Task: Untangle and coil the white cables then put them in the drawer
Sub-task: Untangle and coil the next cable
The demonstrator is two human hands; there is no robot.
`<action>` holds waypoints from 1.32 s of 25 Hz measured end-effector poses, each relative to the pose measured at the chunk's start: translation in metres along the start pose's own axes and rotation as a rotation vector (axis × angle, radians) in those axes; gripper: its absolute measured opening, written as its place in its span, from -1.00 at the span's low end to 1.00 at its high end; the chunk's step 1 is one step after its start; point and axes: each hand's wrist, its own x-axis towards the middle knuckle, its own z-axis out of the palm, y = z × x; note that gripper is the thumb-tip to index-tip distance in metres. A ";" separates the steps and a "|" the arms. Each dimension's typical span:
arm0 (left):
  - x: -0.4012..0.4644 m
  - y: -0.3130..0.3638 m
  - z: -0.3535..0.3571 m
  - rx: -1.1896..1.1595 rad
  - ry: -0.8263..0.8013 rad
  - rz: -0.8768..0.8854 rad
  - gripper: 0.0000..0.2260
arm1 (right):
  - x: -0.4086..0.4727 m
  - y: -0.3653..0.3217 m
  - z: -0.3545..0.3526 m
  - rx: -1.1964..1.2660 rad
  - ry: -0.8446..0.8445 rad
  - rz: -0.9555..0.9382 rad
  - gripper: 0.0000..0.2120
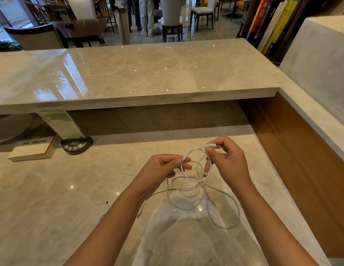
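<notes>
— Marble desk under a raised counter; what's in hand?

— The left hand pinches one plug end of the white cables, and the right hand pinches the other plug just beyond it. Loops hang below both hands onto the desk, crossing.

— Which step?

— Untangling, I'd judge; no coil yet, no drawer in sight.

— Next?

— Probably drawing one end back through the loop between the hands.

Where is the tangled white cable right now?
Head view, centre-right: the thin white cable hangs between the left hand and right hand, its loops trailing onto the marble desk.
</notes>
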 end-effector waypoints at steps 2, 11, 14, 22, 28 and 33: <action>-0.001 0.000 0.003 -0.115 -0.018 -0.008 -0.77 | 0.003 -0.002 -0.003 -0.006 0.003 0.019 -0.97; 0.012 0.021 -0.002 -0.753 0.046 0.125 -0.81 | -0.008 0.015 0.022 -0.001 -0.644 0.208 -0.76; 0.015 0.023 -0.024 -0.680 0.109 0.180 -0.81 | -0.008 0.017 0.010 -0.103 -0.714 0.160 -0.79; 0.014 0.021 -0.043 -0.734 0.147 0.244 -0.85 | 0.026 0.016 -0.045 -0.535 -0.774 0.078 -0.86; 0.006 0.023 -0.042 -0.605 0.023 0.236 -0.87 | 0.055 0.006 -0.048 -0.440 -0.476 0.334 -0.71; 0.001 0.013 -0.029 -0.335 -0.018 0.105 -0.78 | 0.080 -0.009 -0.026 -0.504 -0.310 0.336 -0.73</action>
